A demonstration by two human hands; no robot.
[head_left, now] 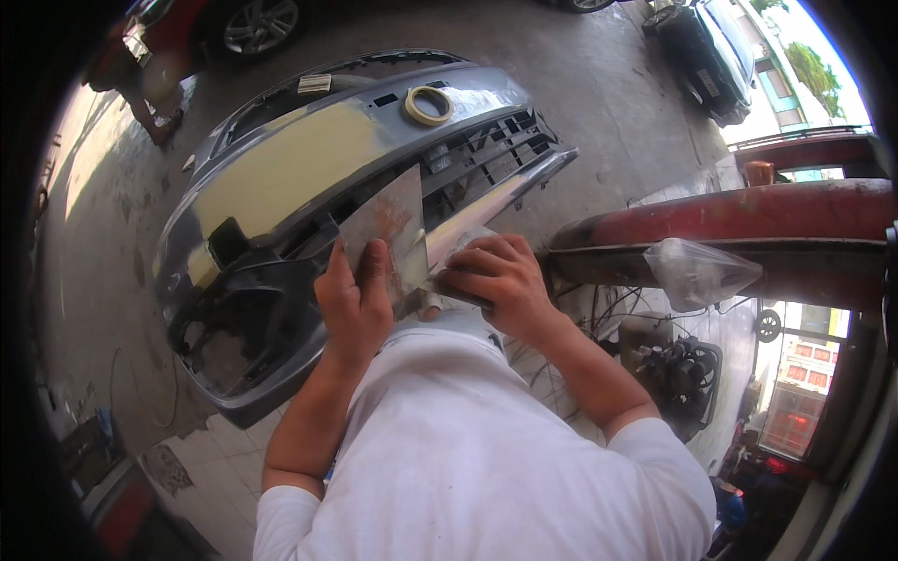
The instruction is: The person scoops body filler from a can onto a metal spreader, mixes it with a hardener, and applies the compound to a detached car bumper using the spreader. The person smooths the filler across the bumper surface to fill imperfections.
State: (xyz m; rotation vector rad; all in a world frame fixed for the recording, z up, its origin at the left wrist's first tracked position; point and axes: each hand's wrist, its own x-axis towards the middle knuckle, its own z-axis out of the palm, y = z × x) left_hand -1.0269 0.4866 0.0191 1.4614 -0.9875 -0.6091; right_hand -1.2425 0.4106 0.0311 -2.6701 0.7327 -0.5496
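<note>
My left hand [358, 299] grips a thin, rust-stained metal plate [379, 224] with a pale smear near its right edge, thumb across its face. Close by on the right, my right hand [496, 285] is closed on a dark, flat spreader [458, 293] at the plate's edge; its fingers hide part of it. Just beyond both hands lies a grey car bumper [201, 309] with cream-coloured patches [290, 168] and a black grille [468, 159]. A roll of tape [428, 119] rests on its upper surface.
Red beams [702, 210] stand at my right, with a clear plastic bag [697, 276]. Below them are hoses and a compressor [683, 374]. Parked cars [711, 56] are beyond. At upper left another person's leg [150, 117] shows on the concrete floor [599, 103].
</note>
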